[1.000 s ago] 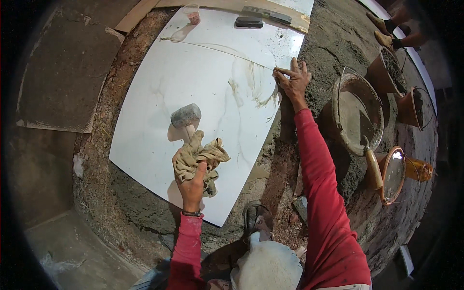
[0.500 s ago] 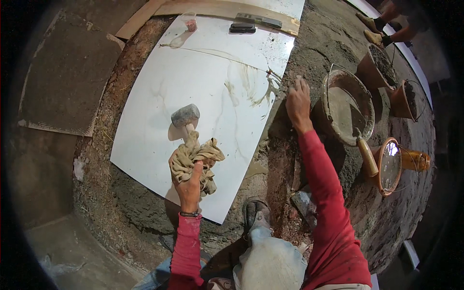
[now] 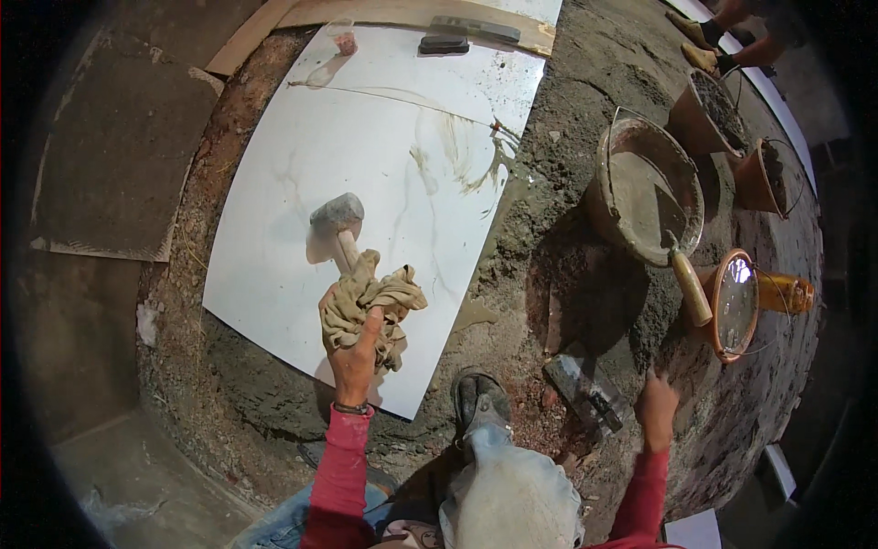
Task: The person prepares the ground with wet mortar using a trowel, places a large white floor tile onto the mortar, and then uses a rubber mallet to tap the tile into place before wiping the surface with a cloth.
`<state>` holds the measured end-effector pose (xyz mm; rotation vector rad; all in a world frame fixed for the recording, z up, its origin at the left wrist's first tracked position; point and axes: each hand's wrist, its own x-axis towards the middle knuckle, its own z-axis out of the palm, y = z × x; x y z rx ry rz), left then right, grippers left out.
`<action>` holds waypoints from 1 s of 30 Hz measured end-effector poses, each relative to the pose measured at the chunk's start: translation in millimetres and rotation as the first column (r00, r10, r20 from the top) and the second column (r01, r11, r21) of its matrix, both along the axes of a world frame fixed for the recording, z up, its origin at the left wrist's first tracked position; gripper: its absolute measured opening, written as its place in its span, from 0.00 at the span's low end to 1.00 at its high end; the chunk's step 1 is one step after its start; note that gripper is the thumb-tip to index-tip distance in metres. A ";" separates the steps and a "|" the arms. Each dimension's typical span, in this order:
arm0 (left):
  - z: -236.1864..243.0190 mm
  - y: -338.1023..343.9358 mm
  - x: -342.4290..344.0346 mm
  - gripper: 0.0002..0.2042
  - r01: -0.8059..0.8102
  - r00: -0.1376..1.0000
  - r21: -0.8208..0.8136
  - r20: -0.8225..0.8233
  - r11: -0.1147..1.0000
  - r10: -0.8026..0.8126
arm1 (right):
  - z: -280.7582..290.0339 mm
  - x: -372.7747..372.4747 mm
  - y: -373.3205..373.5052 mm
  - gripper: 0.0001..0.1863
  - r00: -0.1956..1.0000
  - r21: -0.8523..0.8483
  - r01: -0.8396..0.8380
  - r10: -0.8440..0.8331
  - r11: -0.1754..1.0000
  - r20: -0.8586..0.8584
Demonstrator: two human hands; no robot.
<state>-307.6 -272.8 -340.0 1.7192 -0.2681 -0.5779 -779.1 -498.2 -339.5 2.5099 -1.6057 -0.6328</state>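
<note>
A bunched beige rag (image 3: 380,297) is gripped in my left hand (image 3: 352,361), thumb on top, above the large white marble-look tile (image 3: 265,247). A mallet (image 3: 337,214) with a grey head shows beyond the rag. Its pale handle runs under the cloth, so I cannot tell if my fingers also hold it. My right hand (image 3: 657,412) is over the mortar bed, just right of a flat trowel (image 3: 585,389) and apart from it. The right fingers are smeared by motion.
Right of the tile stand a mortar bucket (image 3: 599,197) with a wooden-handled tool (image 3: 691,288), a bucket of water (image 3: 752,320) and a bottle (image 3: 788,293). Two mortar buckets are farther back. A plastic cup (image 3: 344,41) and black block (image 3: 444,44) sit on the tile. Another person's feet (image 3: 700,46) show far right.
My right hand has left the mortar beside the tile's right edge and come back toward me, near the trowel. My left hand keeps the rag. The view has shifted slightly.
</note>
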 end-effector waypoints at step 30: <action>9.1 13.8 -18.5 0.30 -0.058 0.998 0.065 0.011 0.996 0.058 | -119.0 391.7 -173.2 0.33 0.628 -0.295 -0.556 0.625 0.777 0.464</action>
